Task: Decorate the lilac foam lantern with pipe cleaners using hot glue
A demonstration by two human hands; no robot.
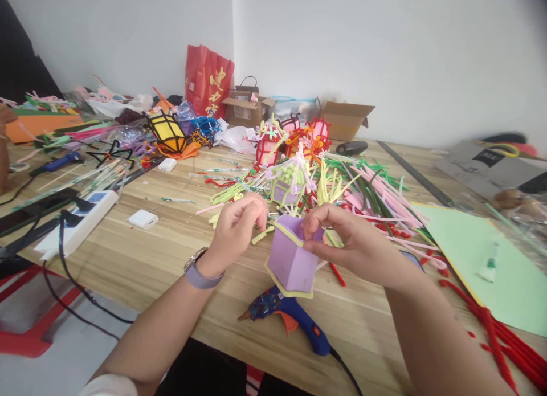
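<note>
Between thumb and fingers, my right hand (337,236) pinches the upper rim of a purple paper lantern body (291,258) edged with pale yellow pipe cleaner. The lantern body is held tilted above the table, and its inside shows partly at the top. Just left of it, my left hand (240,228) is closed with its fingertips pressed together; whatever they hold, if anything, is hidden. A blue hot glue gun (290,316) with an orange trigger lies on the table below the lantern body, its nozzle towards the left.
Behind my hands stand finished pipe-cleaner lanterns (287,188) among pink and green pipe cleaners (380,194). A white power strip (81,222) with cords lies left. Green sheets (482,259) and red pipe cleaners (491,322) lie right. Cardboard boxes (344,119) line the wall.
</note>
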